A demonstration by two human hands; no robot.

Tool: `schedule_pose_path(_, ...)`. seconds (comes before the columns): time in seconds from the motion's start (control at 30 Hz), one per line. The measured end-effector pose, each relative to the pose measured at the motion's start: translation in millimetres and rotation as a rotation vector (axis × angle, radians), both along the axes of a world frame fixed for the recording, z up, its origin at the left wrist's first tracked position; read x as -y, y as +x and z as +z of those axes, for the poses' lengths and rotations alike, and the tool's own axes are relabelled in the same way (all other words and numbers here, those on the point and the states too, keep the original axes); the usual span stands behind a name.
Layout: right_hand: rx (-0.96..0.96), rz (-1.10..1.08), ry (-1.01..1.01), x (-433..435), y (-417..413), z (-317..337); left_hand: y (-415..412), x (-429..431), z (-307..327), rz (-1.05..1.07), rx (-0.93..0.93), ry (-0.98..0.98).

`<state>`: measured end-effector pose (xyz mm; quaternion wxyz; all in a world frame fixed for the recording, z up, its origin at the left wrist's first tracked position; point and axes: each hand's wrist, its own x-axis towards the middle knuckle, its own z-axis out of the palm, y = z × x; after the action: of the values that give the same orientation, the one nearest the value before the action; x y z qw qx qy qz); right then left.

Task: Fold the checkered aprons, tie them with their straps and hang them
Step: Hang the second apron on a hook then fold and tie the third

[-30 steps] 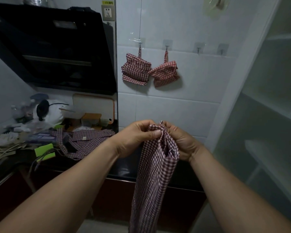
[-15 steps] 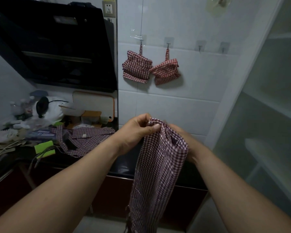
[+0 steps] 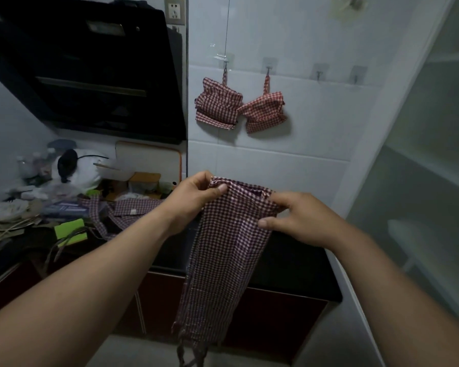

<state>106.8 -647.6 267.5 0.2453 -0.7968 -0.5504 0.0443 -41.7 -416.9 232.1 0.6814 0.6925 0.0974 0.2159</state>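
A red-and-white checkered apron [image 3: 223,260] hangs lengthwise in front of me, straps dangling at the bottom. My left hand [image 3: 194,201] pinches its top left corner. My right hand [image 3: 297,218] pinches its top right edge between thumb and fingers. Two folded, tied aprons hang on the tiled wall: one checkered bundle [image 3: 217,105] on the left hook, another bundle [image 3: 265,112] on the hook beside it. One more checkered apron [image 3: 127,210] lies crumpled on the dark counter to the left.
Two bare hooks [image 3: 319,72] [image 3: 357,74] are on the wall to the right of the bundles. A black range hood [image 3: 85,67] hangs at upper left. Clutter covers the left counter [image 3: 289,260]. White shelving [image 3: 435,181] stands at right.
My hands were close together at the apron's bunched top; my right hand has moved right, spreading the top edge wider. The left hand keeps its grip.
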Motion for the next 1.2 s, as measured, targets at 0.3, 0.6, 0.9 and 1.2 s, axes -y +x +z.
schedule_pose_path(0.3,0.007,-0.183,0.284,-24,1,0,-5,-9,-10,0.078,0.067,0.017)
schedule_pose_path(0.6,-0.051,-0.045,0.148,-30,13,10,-7,-8,-11,0.099,0.137,-0.022)
schedule_pose_path(0.9,0.138,-0.079,-0.044,-36,12,14,-5,2,-17,0.074,0.129,-0.023)
schedule_pose_path(1.2,0.341,0.016,-0.202,-74,-21,31,6,10,-17,0.011,0.099,0.026)
